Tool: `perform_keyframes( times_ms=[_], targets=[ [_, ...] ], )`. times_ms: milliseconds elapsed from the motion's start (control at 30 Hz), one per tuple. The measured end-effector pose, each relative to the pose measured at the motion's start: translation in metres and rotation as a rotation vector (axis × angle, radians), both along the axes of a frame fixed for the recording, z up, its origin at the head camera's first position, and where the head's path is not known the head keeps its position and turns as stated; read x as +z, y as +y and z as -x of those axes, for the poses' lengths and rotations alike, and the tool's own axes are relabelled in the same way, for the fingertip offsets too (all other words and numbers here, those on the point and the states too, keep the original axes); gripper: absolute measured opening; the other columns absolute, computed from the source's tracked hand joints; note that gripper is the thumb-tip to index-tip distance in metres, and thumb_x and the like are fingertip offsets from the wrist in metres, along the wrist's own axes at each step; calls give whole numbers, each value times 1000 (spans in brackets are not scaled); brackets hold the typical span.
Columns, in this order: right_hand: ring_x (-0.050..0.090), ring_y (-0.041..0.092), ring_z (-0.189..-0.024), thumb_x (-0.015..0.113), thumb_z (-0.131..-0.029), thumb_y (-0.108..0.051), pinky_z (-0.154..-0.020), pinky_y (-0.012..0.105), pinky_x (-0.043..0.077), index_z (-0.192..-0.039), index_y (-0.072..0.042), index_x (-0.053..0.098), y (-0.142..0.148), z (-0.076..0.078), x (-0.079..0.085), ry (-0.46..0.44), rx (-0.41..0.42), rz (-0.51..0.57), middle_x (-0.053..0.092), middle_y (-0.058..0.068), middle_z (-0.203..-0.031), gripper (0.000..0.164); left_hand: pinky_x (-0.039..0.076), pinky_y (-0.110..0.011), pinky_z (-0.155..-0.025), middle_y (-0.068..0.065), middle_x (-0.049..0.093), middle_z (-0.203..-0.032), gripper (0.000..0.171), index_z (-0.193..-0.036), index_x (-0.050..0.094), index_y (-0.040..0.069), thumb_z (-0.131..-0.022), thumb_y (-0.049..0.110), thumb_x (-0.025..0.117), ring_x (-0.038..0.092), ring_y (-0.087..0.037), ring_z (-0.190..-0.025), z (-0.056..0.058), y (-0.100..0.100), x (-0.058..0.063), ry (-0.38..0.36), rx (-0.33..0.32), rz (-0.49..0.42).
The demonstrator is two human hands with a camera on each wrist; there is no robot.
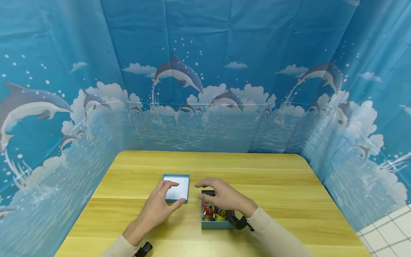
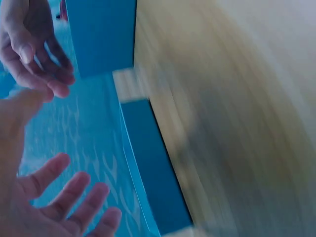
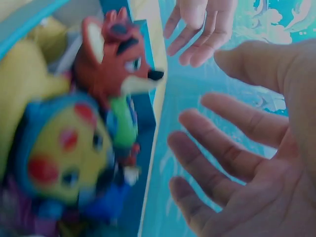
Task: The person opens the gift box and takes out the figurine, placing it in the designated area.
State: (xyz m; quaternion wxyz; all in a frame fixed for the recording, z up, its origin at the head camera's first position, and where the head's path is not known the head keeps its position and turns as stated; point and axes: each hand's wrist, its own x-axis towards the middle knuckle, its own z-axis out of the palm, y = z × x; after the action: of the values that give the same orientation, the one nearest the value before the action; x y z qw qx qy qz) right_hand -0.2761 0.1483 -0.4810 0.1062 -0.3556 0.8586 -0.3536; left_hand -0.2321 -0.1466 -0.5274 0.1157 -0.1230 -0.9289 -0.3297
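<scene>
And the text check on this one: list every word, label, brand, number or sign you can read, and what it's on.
None can be read in any view.
Open toy box: no lettering on the visible blue sides.
Shallow blue box: plain white inside, no lettering visible.
Toys: partly blurred; no lettering can be made out.
Backdrop: dolphins and clouds, no words.
Black wrist device: too small to tell.

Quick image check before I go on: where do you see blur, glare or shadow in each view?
Head view: mostly crisp, with a pale sheen on the near part of the wooden tabletop; left wrist view: tabletop grain smeared, a soft dark shadow across it, washed out at upper right; right wrist view: yellow-faced figure soft, fox figure somewhat clearer.
</scene>
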Motion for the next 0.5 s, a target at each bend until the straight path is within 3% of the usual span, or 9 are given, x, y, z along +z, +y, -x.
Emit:
perform_keyframes(
  times_ms=[133,300,500],
  targets=[
    [72,32,-141,76,-117,-30,-120,59,60,-153,-17,74,15,-2,3,84,52,-49,74,5,-152,39,61,-61,-119,-6,63,-162,82,-166,60,21,-99,54,93,67,-36,-148,-4,16,0,-68,-139,-2],
    [73,29,-130,80,-114,-26,-112,52,63,-148,-15,78,31,-4,5,132,132,-90,75,5,-143,36,61,-63,-118,-8,54,-172,106,-179,43,25,-95,69,91,63,-37,-153,-6,33,0,-140,-270,5],
    [70,22,-138,87,-108,-24,-119,50,61,-145,-20,80,38,-6,8,135,211,-145,73,-2,-148,37,61,-65,-117,-10,47,-178,126,-186,29,25,-89,77,92,63,-39,-154,-3,49,-2,-211,-363,45]
  ],
)
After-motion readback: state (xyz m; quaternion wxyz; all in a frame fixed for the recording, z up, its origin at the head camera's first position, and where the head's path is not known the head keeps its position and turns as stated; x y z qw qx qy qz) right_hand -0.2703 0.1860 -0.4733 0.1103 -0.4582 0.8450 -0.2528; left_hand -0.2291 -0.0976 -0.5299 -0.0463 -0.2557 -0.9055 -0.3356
